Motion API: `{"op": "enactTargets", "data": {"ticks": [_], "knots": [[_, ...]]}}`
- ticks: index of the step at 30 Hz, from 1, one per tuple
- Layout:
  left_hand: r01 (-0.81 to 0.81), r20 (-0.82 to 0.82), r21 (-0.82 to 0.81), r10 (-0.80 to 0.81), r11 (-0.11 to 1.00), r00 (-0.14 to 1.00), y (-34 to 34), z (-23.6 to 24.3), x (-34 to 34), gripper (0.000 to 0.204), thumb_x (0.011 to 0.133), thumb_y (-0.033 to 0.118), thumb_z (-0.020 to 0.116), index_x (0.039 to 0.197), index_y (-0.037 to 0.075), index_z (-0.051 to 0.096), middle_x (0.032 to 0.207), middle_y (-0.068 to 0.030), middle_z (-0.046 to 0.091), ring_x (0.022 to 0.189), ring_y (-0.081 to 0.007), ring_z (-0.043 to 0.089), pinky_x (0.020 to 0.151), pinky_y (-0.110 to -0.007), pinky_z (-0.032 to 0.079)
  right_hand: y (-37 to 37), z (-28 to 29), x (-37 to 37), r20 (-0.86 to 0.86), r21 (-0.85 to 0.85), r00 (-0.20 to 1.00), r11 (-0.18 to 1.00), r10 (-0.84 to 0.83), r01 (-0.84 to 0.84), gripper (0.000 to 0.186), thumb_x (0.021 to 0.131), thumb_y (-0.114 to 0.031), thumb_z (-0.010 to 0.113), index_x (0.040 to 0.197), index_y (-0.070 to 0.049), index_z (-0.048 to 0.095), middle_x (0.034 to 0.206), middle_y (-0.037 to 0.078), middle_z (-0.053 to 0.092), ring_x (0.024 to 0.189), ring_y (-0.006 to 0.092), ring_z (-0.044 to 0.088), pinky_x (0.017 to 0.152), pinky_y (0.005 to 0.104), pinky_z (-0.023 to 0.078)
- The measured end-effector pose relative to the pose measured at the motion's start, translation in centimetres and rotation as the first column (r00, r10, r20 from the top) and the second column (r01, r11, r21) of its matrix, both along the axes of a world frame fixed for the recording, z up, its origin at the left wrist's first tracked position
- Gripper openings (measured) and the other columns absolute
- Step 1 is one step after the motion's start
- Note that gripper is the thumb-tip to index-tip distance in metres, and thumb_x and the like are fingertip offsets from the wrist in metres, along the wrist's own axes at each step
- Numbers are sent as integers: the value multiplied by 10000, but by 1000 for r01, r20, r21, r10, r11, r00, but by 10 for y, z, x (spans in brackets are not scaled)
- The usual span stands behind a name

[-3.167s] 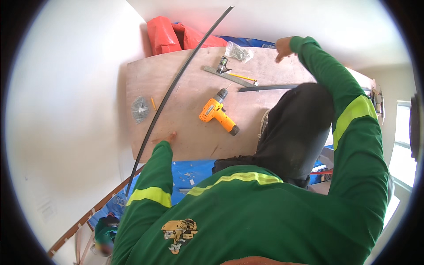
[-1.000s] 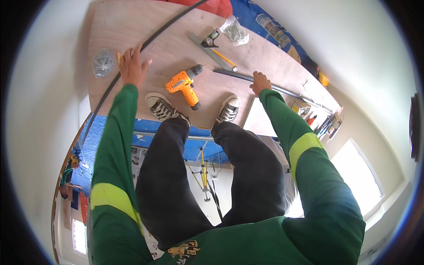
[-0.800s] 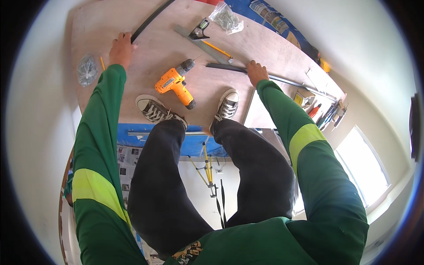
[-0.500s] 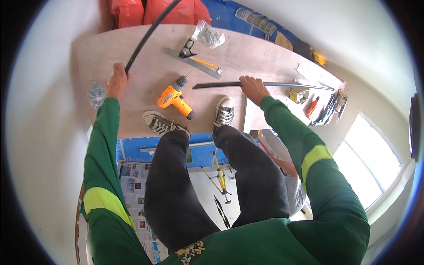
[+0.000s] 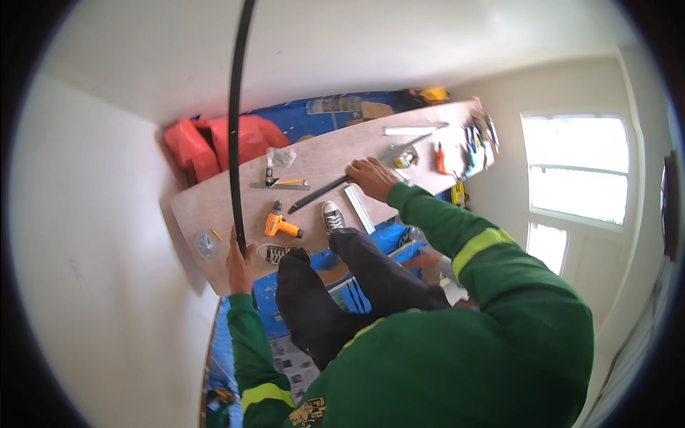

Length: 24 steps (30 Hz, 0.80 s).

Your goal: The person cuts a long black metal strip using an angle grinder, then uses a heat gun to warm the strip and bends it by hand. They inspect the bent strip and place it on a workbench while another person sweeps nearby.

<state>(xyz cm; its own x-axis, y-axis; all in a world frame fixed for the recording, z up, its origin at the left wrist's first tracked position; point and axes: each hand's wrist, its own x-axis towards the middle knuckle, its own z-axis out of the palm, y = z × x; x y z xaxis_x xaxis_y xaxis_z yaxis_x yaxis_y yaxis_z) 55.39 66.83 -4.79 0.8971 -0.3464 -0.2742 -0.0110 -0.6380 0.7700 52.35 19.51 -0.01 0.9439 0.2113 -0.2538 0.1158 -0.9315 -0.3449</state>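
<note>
My left hand [image 5: 241, 262] grips the lower end of a long thin black strip [image 5: 233, 128], which runs up along the white wall and out of the top of the picture. My right hand [image 5: 371, 178] reaches down onto a wooden platform board [image 5: 214, 207] and closes over a dark metal bar [image 5: 321, 194] lying across it. My two sneakers [image 5: 332, 215] stand on the board's near edge. An orange cordless drill [image 5: 280, 226] lies between my hands, beside my left shoe [image 5: 275, 253].
On the board lie a metal square [image 5: 275, 184], a clear bag of small parts [image 5: 280, 157], a round pack of screws [image 5: 205, 245], a white strip [image 5: 360, 209] and several hand tools [image 5: 464, 143]. Red bags [image 5: 207, 143] sit beyond it. A window [image 5: 578, 189] is at right.
The view has pulled back and swung, so the board looks smaller and farther. The black strip now rises straight up the wall. Both hands stay on the strip and the bar.
</note>
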Motion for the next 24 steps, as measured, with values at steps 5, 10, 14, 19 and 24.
{"op": "enactTargets", "data": {"ticks": [5, 10, 14, 19, 24], "knots": [[-209, -42, -81, 207, 974, 978, 23, 83, -26, 488, 1153, 300, 591, 1561, 42, 520, 911, -146, 706, 811, -317, 699, 755, -468, 549, 14, 108, -10, 155, 76, 978, 989, -141, 130, 136, 1031, -166, 664, 1133, -88, 620, 1080, 123, 662, 1096, 347, 665, 1003, 495, 492], [-345, 99, -218, 372, 913, 923, 27, 135, -31, 263, 1129, 185, 508, 913, 46, 565, 733, -56, 507, 672, -213, 507, 637, -427, 441, -23, 155, -9, 447, 161, 836, 948, -319, 275, 212, 1040, -241, 737, 1130, -55, 688, 1122, 180, 701, 1119, 437, 670, 970, 544, 551], [-344, 243, -314, 425, 885, 872, 19, 191, -32, 412, 1111, 92, 556, 1499, 22, 678, 844, -34, 623, 759, -142, 585, 724, -347, 527, -75, 147, -25, 428, 450, 666, 783, -611, 429, 255, 1017, -169, 757, 1226, -37, 696, 1204, 213, 711, 1210, 459, 651, 1024, 535, 529], [-412, 564, -178, 435, 894, 702, 0, 263, -29, 420, 1049, 75, 688, 1467, 43, 711, 891, -161, 712, 796, -306, 692, 740, -418, 554, -126, 119, 3, 437, 368, 663, 794, -607, 484, 157, 939, -156, 787, 977, -58, 671, 995, 154, 672, 1016, 423, 631, 882, 552, 497], [-594, 733, -146, 490, 791, 472, 23, 357, -81, 349, 985, 45, 750, 1331, 37, 795, 843, -150, 696, 759, -312, 684, 705, -431, 552, -108, 191, 57, 538, 462, 656, 836, -529, 295, 148, 982, -94, 730, 957, -3, 616, 930, 201, 648, 951, 453, 634, 814, 530, 507]]}}
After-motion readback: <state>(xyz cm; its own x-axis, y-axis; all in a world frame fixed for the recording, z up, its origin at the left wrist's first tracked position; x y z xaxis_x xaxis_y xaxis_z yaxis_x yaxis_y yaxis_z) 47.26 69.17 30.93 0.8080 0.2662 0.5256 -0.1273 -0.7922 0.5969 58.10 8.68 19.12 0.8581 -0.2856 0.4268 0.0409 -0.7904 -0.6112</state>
